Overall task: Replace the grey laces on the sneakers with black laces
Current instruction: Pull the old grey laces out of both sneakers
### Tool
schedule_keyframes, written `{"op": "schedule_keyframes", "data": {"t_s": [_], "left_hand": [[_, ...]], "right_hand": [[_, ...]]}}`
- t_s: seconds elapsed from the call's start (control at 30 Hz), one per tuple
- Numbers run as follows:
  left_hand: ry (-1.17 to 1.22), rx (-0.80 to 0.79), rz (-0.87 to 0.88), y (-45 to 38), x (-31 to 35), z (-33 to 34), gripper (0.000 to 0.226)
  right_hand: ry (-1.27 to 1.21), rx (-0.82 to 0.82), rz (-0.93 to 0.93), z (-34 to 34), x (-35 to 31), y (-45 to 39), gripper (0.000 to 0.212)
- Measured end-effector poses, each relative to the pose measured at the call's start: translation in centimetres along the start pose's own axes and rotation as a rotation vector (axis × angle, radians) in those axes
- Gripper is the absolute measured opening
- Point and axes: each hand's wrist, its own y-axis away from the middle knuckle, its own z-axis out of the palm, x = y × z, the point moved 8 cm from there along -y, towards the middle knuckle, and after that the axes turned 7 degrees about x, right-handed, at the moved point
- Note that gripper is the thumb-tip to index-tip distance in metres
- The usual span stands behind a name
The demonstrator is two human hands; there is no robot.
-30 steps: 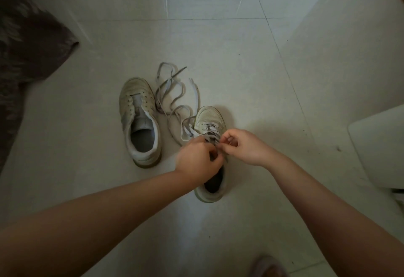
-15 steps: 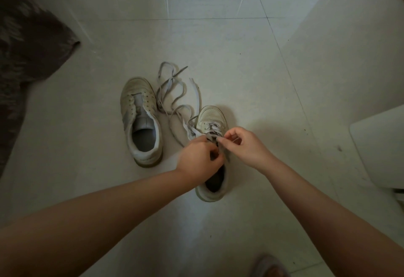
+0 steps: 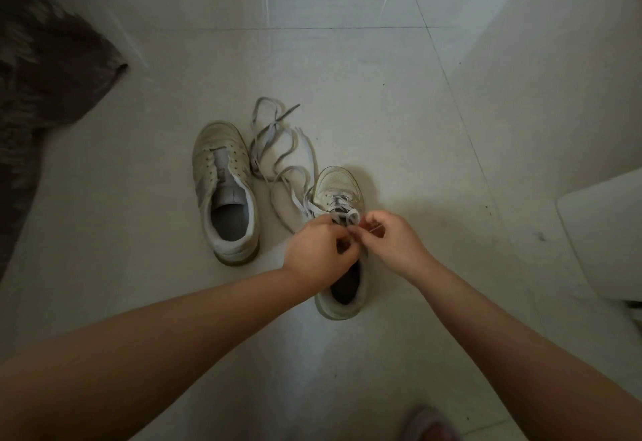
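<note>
Two worn white sneakers stand on the tiled floor. The left sneaker (image 3: 225,193) has bare eyelets and no lace. A loose grey lace (image 3: 278,148) lies in loops between the two shoes. The right sneaker (image 3: 342,186) carries a grey lace across its front eyelets. My left hand (image 3: 318,251) and my right hand (image 3: 392,242) meet over that shoe's tongue, and each pinches the grey lace (image 3: 351,216) where it makes a small loop. My hands hide the shoe's middle eyelets.
A dark fuzzy rug (image 3: 38,68) covers the floor at the left. A white object (image 3: 604,232) stands at the right edge, with a wall beside it. A grey slipper toe (image 3: 427,423) shows at the bottom.
My right hand has shifted slightly right and a small loop of grey lace now shows between my fingers. The shoes and the loose lace lie as before.
</note>
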Motion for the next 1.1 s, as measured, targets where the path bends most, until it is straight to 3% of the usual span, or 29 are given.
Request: {"op": "schedule_keyframes", "data": {"t_s": [0.07, 0.2, 0.23, 0.3, 0.43, 0.5, 0.63, 0.7, 0.83, 0.9, 1.0, 1.1], "left_hand": [[-0.004, -0.008, -0.003, 0.0, -0.1, 0.1, 0.024], [0.002, -0.033, -0.016, -0.1, -0.2, 0.4, 0.022], [0.003, -0.038, -0.017, -0.1, -0.2, 0.4, 0.021], [0.006, -0.035, -0.017, -0.1, -0.3, 0.4, 0.020], [0.002, -0.004, 0.007, 0.1, -0.2, 0.1, 0.020], [-0.001, 0.013, 0.012, 0.2, -0.2, 0.0, 0.021], [-0.002, -0.011, 0.006, 0.1, -0.4, 0.2, 0.022], [0.008, -0.016, 0.015, 0.2, -0.4, 0.2, 0.024], [0.002, -0.016, 0.036, 0.2, -0.2, 0.1, 0.024], [0.004, -0.013, 0.037, 0.1, -0.3, 0.1, 0.024], [0.008, -0.020, 0.035, 0.1, -0.3, 0.2, 0.025], [0.004, -0.028, 0.050, 0.1, -0.3, 0.2, 0.024]], "right_hand": [[0.079, 0.017, -0.039, -0.1, 0.1, -0.3, 0.025], [0.058, 0.261, -0.092, -3.8, -1.2, -1.7, 0.001], [0.031, 0.288, -0.077, -4.6, -1.3, -2.1, 0.003], [0.030, 0.211, -0.020, -4.5, -0.7, -2.5, 0.008], [0.093, -0.093, 0.069, -1.1, 0.4, -1.0, 0.021], [0.119, -0.100, 0.029, -0.6, 0.3, -0.7, 0.025], [0.044, 0.205, -0.023, -3.9, -0.6, -1.7, 0.015], [-0.036, 0.268, 0.038, -5.1, 0.1, -2.3, 0.017], [0.140, -0.050, 0.113, -1.6, 1.7, -1.6, 0.041], [0.165, -0.096, 0.062, -0.3, 1.4, -1.0, 0.031], [0.099, 0.059, 0.008, -1.5, 0.3, -1.4, 0.015], [-0.031, 0.257, 0.067, -3.9, 0.6, -1.8, 0.017]]}}
